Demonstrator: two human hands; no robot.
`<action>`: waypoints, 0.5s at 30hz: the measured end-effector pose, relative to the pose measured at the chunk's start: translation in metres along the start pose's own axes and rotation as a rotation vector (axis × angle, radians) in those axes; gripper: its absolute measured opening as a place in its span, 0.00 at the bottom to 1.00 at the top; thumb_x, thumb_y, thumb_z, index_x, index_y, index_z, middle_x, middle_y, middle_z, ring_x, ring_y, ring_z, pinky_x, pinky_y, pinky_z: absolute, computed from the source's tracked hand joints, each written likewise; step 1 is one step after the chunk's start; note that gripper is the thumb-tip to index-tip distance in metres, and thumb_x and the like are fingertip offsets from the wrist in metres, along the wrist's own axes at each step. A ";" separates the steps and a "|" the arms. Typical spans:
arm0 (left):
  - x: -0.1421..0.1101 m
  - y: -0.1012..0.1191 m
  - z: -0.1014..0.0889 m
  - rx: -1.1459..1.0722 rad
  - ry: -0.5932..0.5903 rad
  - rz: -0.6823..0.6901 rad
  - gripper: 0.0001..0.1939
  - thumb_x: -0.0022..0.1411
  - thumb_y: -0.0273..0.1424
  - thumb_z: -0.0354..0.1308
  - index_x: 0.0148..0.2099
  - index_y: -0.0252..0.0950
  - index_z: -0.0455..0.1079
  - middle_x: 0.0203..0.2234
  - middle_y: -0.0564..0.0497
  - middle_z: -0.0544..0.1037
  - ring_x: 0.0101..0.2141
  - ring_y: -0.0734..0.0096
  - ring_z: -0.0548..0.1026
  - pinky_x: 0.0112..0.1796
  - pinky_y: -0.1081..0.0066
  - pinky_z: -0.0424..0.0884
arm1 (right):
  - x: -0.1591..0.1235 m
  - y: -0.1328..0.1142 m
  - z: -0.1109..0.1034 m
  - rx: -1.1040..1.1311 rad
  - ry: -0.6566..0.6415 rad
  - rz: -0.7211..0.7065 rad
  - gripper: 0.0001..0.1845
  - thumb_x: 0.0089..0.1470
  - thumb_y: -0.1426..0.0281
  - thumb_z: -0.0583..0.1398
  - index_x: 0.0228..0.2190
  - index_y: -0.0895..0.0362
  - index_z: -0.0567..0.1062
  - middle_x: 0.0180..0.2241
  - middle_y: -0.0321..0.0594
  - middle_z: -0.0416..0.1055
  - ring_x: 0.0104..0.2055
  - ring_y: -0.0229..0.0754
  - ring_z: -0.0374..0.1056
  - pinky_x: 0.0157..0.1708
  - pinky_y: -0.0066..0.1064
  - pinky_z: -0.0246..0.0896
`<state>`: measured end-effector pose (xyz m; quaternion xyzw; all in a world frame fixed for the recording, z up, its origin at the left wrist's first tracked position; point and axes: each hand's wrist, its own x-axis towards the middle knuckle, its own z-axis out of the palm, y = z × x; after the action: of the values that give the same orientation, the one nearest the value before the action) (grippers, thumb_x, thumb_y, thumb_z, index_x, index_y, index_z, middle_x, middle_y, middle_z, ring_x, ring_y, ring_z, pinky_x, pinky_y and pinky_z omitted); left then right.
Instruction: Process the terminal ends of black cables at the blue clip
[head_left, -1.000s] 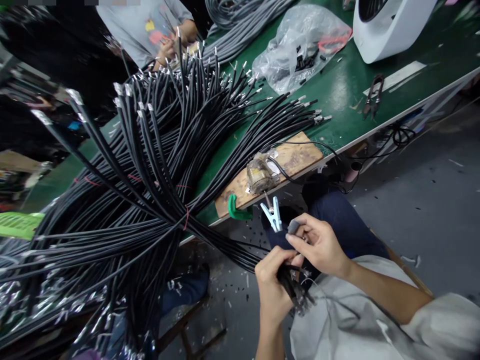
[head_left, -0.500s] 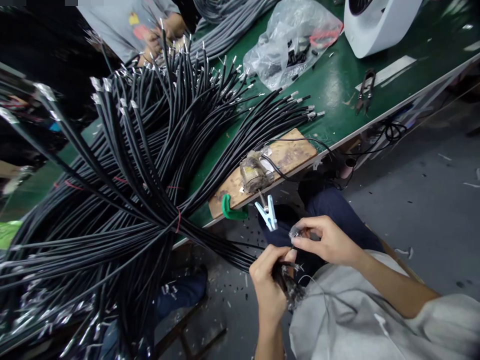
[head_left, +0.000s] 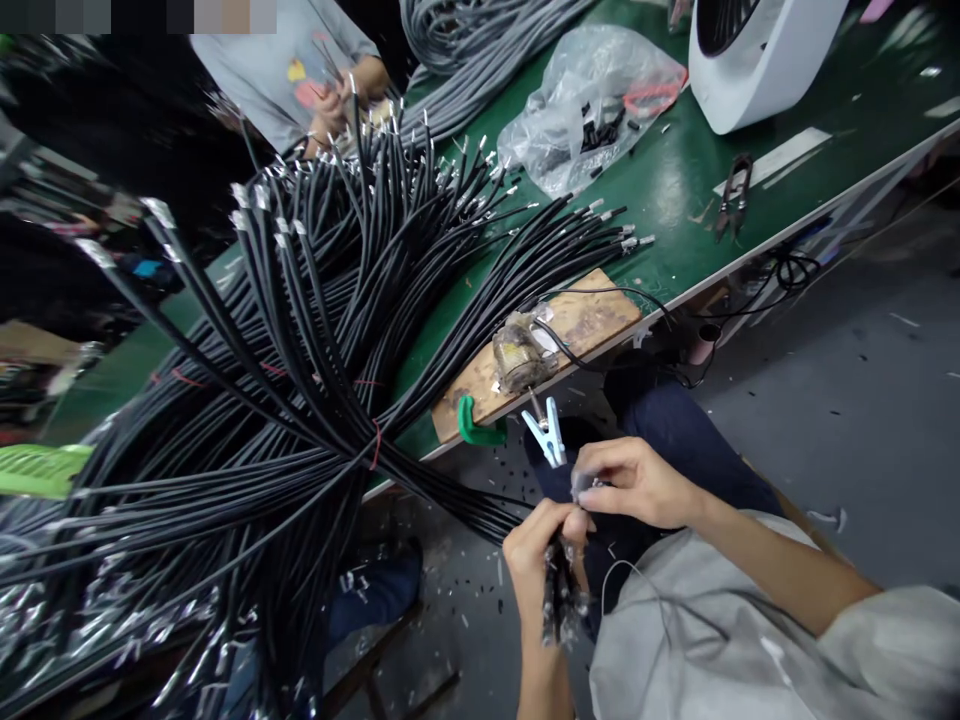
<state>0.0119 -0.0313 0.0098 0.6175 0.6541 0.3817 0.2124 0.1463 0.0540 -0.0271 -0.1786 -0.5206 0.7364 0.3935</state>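
My left hand (head_left: 541, 545) is closed around the ends of a bundle of black cables (head_left: 457, 500), which runs from the table edge into the grip. Stripped, silvery cable ends (head_left: 561, 605) hang out below its fingers. Right above it, my right hand (head_left: 637, 480) pinches at the shiny tip of one cable (head_left: 581, 488); fingers hide part of that tip. A red tie (head_left: 376, 445) gathers the bundle near the table edge. A light blue clothespin-like clip (head_left: 545, 432) sits on the shaft of a small tape-wrapped motor (head_left: 520, 355) just beyond my hands.
The motor rests on a wooden board (head_left: 600, 310) held by a green clamp (head_left: 478, 422). Many black cables (head_left: 420, 250) cover the green table (head_left: 679, 215). Beyond lie a plastic bag (head_left: 551, 120), snips (head_left: 735, 195) and a white appliance (head_left: 739, 85). Another person's hands (head_left: 330, 105) work opposite.
The view has shifted slightly, so the table scene sits lower and further right. My left hand has turned, and the loose cable ends now hang downward. My right hand stays at the cable tip.
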 end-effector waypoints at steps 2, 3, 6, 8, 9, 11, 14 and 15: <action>-0.002 0.000 0.002 -0.012 0.083 -0.028 0.16 0.65 0.32 0.53 0.24 0.35 0.69 0.16 0.54 0.69 0.18 0.76 0.68 0.20 0.77 0.60 | 0.002 0.004 0.012 -0.006 0.134 -0.004 0.16 0.52 0.61 0.65 0.23 0.61 0.73 0.23 0.37 0.69 0.26 0.35 0.65 0.26 0.27 0.63; -0.003 0.000 0.003 -0.010 0.120 -0.042 0.16 0.65 0.32 0.53 0.25 0.35 0.69 0.17 0.54 0.69 0.18 0.76 0.69 0.20 0.77 0.61 | 0.003 0.007 0.019 -0.049 0.223 -0.033 0.16 0.52 0.62 0.65 0.22 0.60 0.72 0.22 0.36 0.67 0.24 0.35 0.63 0.24 0.27 0.61; -0.006 -0.002 0.005 0.021 0.195 -0.096 0.15 0.65 0.32 0.53 0.25 0.35 0.67 0.17 0.54 0.70 0.18 0.76 0.69 0.20 0.77 0.61 | 0.003 0.015 0.035 -0.342 0.486 -0.329 0.11 0.53 0.70 0.63 0.22 0.58 0.71 0.22 0.38 0.67 0.25 0.38 0.61 0.25 0.31 0.61; -0.006 -0.002 0.005 0.033 0.233 -0.145 0.16 0.65 0.33 0.53 0.24 0.35 0.67 0.16 0.55 0.69 0.18 0.76 0.68 0.20 0.77 0.60 | 0.004 0.021 0.039 -0.549 0.557 -0.593 0.04 0.53 0.75 0.62 0.26 0.58 0.74 0.25 0.41 0.70 0.28 0.41 0.63 0.28 0.35 0.62; -0.006 -0.003 0.004 0.030 0.248 -0.166 0.17 0.65 0.34 0.54 0.24 0.35 0.67 0.16 0.55 0.69 0.17 0.77 0.68 0.19 0.77 0.60 | 0.003 0.023 0.038 -0.616 0.550 -0.689 0.03 0.52 0.76 0.62 0.29 0.57 0.75 0.26 0.43 0.72 0.29 0.42 0.64 0.28 0.36 0.63; -0.003 -0.003 0.003 -0.010 0.257 -0.199 0.18 0.65 0.35 0.54 0.23 0.35 0.67 0.15 0.56 0.67 0.16 0.78 0.66 0.18 0.77 0.59 | 0.002 0.027 0.033 -0.660 0.485 -0.770 0.04 0.52 0.77 0.62 0.31 0.57 0.75 0.28 0.43 0.73 0.29 0.42 0.65 0.29 0.36 0.64; 0.002 -0.003 -0.001 -0.122 0.194 -0.204 0.17 0.66 0.35 0.54 0.25 0.35 0.69 0.13 0.57 0.67 0.13 0.78 0.64 0.17 0.77 0.60 | -0.003 0.026 0.023 -0.510 0.429 -0.586 0.02 0.53 0.73 0.62 0.33 0.57 0.74 0.28 0.41 0.71 0.30 0.41 0.65 0.30 0.35 0.64; 0.004 -0.003 -0.002 -0.146 0.157 -0.189 0.17 0.66 0.35 0.54 0.26 0.34 0.71 0.13 0.57 0.68 0.13 0.78 0.65 0.18 0.77 0.61 | -0.004 0.023 0.021 -0.434 0.416 -0.481 0.06 0.55 0.70 0.61 0.36 0.57 0.74 0.30 0.41 0.70 0.30 0.40 0.65 0.30 0.34 0.64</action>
<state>0.0080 -0.0278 0.0094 0.5044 0.6945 0.4536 0.2398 0.1253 0.0343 -0.0404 -0.2760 -0.6003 0.4438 0.6054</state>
